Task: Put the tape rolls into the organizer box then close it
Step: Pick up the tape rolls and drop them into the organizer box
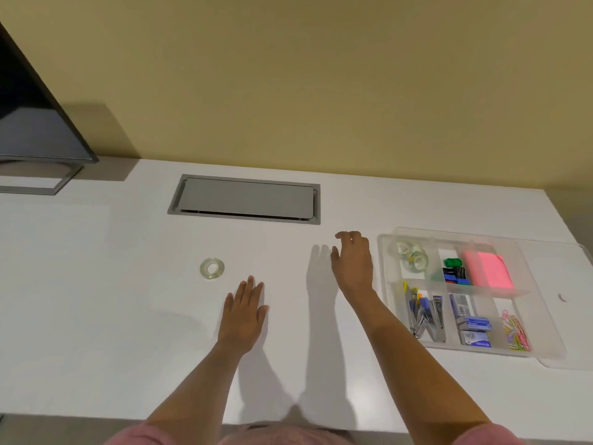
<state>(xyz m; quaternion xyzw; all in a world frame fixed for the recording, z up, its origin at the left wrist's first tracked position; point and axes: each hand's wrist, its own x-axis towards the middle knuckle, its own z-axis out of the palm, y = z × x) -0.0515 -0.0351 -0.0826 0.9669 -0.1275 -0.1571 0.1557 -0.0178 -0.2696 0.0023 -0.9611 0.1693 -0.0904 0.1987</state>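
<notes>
One clear tape roll [211, 268] lies flat on the white desk, a short way up and left of my left hand [244, 313], which rests palm down with fingers together and holds nothing. The clear organizer box [383, 261] sits at the right with its lid [558, 284] swung open to the right. Several clear tape rolls [413, 259] lie in its back-left compartment. My right hand [353, 263] hovers just left of the box, fingers loosely curled and empty.
A grey cable hatch [245, 199] is set into the desk at the back. A dark monitor [35, 117] on a stand occupies the back left. The box's other compartments hold pink sticky notes [487, 269], binder clips, staplers, staple boxes and coloured paper clips.
</notes>
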